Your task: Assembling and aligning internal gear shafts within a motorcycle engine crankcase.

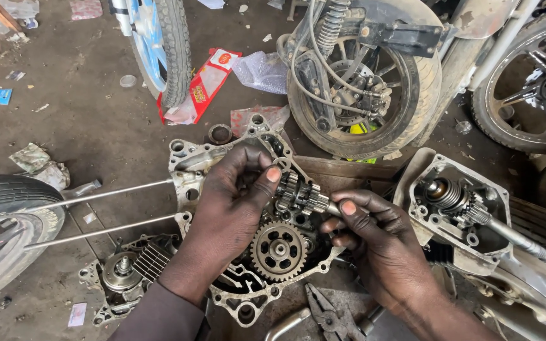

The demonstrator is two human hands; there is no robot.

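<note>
An open grey engine crankcase half (pixel 188 161) lies on the floor in the middle of the view. My left hand (pixel 232 202) reaches over it, thumb pressing the side of a gear cluster shaft (pixel 298 192). My right hand (pixel 374 243) grips the right end of that same shaft between thumb and fingers. The shaft sits just above the case. Below it a large toothed gear (pixel 278 251) rests inside the case. Two long metal studs (pixel 109 194) stick out of the case to the left.
A second case half (pixel 453 205) with a shaft and spring lies at the right. Pliers (pixel 330 316) lie below the case. Motorcycle wheels (pixel 374 82) stand behind, a tyre (pixel 1 215) at the left, a small engine cover (pixel 121 275) at lower left, a red carton (pixel 200 85).
</note>
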